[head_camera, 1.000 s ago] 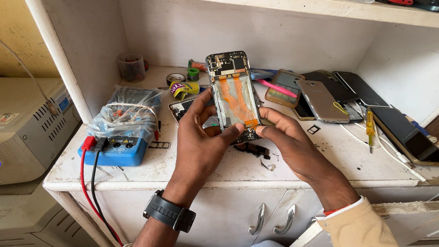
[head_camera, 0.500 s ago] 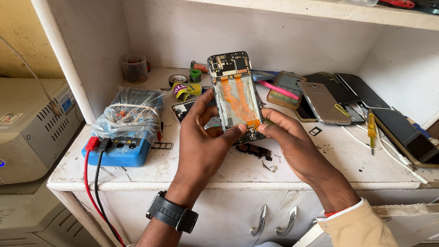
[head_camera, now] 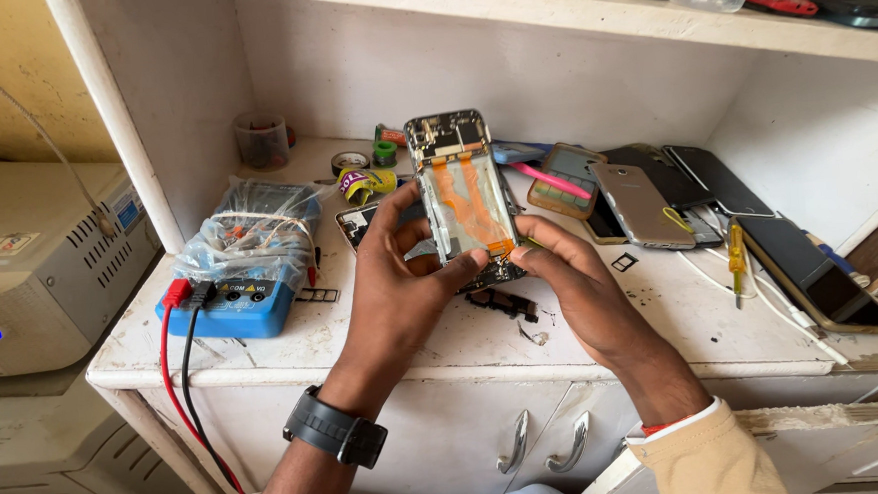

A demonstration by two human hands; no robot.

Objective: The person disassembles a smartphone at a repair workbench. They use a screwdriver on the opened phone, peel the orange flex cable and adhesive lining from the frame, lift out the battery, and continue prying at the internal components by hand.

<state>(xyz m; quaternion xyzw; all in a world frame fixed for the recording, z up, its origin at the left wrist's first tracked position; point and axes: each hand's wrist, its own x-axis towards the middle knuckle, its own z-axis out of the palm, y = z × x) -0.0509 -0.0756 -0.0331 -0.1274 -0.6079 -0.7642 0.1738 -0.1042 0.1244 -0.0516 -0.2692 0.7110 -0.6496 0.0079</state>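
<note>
As both hands (head_camera: 491, 284) grip, opened phone (head_camera: 464, 191) (upright)

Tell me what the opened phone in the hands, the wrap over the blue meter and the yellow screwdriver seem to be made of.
Opened phone: metal-looking frame with dull grey sheen, orange flexible ribbon strips, probably plastic film.
Wrap: thin clear plastic, crinkled and glossy.
Screwdriver: translucent yellow handle, likely hard plastic; shaft looks like metal.

White worn cabinet top (head_camera: 444, 342) with blue multimeter (head_camera: 236, 288), tape rolls (head_camera: 360, 176), several phones (head_camera: 647, 201), yellow screwdriver (head_camera: 736, 261).
</note>
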